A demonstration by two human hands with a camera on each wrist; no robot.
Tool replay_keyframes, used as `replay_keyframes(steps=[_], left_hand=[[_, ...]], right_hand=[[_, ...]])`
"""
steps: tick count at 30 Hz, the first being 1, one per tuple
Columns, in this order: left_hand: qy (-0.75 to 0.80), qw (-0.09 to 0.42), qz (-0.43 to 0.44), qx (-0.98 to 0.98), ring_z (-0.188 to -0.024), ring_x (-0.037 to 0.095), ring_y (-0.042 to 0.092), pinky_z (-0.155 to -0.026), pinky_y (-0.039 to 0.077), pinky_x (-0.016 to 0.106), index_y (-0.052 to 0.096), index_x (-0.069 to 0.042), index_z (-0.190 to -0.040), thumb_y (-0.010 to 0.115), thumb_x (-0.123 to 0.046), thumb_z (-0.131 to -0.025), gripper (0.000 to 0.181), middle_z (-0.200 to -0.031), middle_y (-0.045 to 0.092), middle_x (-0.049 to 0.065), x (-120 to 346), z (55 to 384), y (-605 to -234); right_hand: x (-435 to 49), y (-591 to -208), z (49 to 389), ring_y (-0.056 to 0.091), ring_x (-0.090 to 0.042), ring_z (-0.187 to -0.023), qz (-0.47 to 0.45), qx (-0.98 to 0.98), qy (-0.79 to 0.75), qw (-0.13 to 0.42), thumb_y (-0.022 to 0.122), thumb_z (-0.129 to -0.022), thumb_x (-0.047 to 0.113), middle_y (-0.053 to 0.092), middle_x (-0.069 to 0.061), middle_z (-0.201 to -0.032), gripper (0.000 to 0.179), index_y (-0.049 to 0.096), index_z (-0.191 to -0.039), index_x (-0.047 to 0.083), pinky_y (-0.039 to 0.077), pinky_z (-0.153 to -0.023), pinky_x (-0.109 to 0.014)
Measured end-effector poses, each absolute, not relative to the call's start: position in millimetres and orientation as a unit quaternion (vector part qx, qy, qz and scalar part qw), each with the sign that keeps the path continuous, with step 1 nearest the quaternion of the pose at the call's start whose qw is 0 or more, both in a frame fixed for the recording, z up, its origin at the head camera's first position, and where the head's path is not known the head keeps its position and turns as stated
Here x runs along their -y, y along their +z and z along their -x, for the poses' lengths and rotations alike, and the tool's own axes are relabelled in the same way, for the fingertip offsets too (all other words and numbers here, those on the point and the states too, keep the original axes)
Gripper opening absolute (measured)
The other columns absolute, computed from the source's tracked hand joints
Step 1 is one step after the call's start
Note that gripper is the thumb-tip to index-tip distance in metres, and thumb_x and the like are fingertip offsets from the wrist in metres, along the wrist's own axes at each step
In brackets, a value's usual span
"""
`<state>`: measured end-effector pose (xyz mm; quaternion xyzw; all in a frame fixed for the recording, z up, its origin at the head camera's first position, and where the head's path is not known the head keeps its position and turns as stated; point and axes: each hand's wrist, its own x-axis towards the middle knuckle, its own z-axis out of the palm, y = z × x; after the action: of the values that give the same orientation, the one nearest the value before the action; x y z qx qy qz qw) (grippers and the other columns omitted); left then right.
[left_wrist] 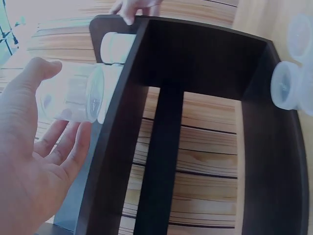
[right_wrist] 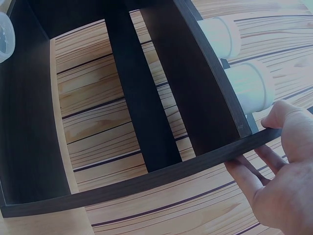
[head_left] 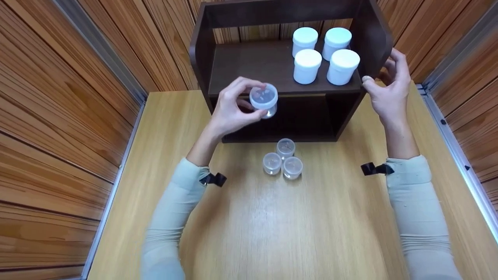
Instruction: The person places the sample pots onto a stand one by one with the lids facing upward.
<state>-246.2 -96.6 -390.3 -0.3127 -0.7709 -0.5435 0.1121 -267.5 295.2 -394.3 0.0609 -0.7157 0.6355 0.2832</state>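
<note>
In the head view my left hand holds a clear lidded jar between thumb and fingers, in front of the upper shelf's left half. The left wrist view shows the same clear jar on its side relative to that camera, gripped by the left hand. My right hand grips the right side panel of the dark brown shelf unit, thumb on the front edge and fingers behind. In the right wrist view the right hand pinches that panel's edge.
Several white lidded jars stand on the right of the upper shelf. Three clear jars are grouped on the wooden table before the unit. Wood-patterned walls enclose the left, back and right.
</note>
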Motion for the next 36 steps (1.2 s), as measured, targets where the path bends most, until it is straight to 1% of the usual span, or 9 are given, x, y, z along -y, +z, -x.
replay_keyframes(steps=[6,13,19,23,29,36], left_hand=[[-0.548,0.140,0.309,0.764,-0.122,0.025,0.072,-0.081,0.071,0.033,0.074,-0.001,-0.135,0.093,-0.014,-0.087,0.053,-0.136,0.071,0.017,92,257,-377],[-0.542,0.160,0.294,0.771,-0.124,0.019,0.069,-0.082,0.070,0.029,0.073,-0.002,-0.137,0.094,-0.017,-0.088,0.055,-0.135,0.070,0.016,86,271,-365],[-0.542,0.172,0.259,0.781,-0.123,0.024,0.070,-0.083,0.069,0.027,0.072,-0.002,-0.140,0.092,-0.014,-0.089,0.056,-0.134,0.068,0.016,83,281,-362],[-0.540,0.178,0.233,0.789,-0.123,0.025,0.071,-0.084,0.069,0.026,0.071,-0.003,-0.141,0.091,-0.012,-0.090,0.055,-0.133,0.067,0.016,81,293,-361],[-0.532,0.192,0.208,0.798,-0.121,0.024,0.072,-0.087,0.069,0.026,0.072,-0.005,-0.141,0.091,-0.013,-0.091,0.054,-0.134,0.068,0.016,76,313,-353],[-0.514,0.185,0.196,0.815,-0.121,0.020,0.069,-0.091,0.067,0.025,0.072,-0.008,-0.143,0.091,-0.020,-0.094,0.054,-0.137,0.067,0.014,69,326,-343]], right_hand=[[-296,-394,266,0.064,-0.019,-0.126,-0.062,0.719,0.630,0.286,0.069,-0.095,-0.002,0.069,0.004,-0.137,0.060,0.064,-0.152,0.016,0.050,-0.105,-0.032],[-294,-393,265,0.064,-0.019,-0.126,-0.061,0.719,0.631,0.285,0.069,-0.095,-0.001,0.069,0.004,-0.137,0.059,0.064,-0.152,0.016,0.050,-0.106,-0.033],[-295,-393,266,0.064,-0.019,-0.128,-0.058,0.726,0.626,0.280,0.070,-0.096,0.001,0.068,0.004,-0.140,0.060,0.063,-0.153,0.017,0.051,-0.108,-0.033],[-296,-393,267,0.064,-0.019,-0.131,-0.057,0.729,0.622,0.280,0.070,-0.096,0.002,0.067,0.004,-0.143,0.059,0.063,-0.153,0.017,0.050,-0.110,-0.034],[-296,-392,266,0.063,-0.019,-0.129,-0.060,0.723,0.627,0.283,0.069,-0.095,0.000,0.068,0.004,-0.141,0.060,0.063,-0.153,0.017,0.049,-0.107,-0.033],[-295,-390,266,0.064,-0.018,-0.125,-0.069,0.719,0.629,0.289,0.068,-0.094,-0.001,0.069,0.004,-0.138,0.059,0.064,-0.151,0.015,0.050,-0.104,-0.032]])
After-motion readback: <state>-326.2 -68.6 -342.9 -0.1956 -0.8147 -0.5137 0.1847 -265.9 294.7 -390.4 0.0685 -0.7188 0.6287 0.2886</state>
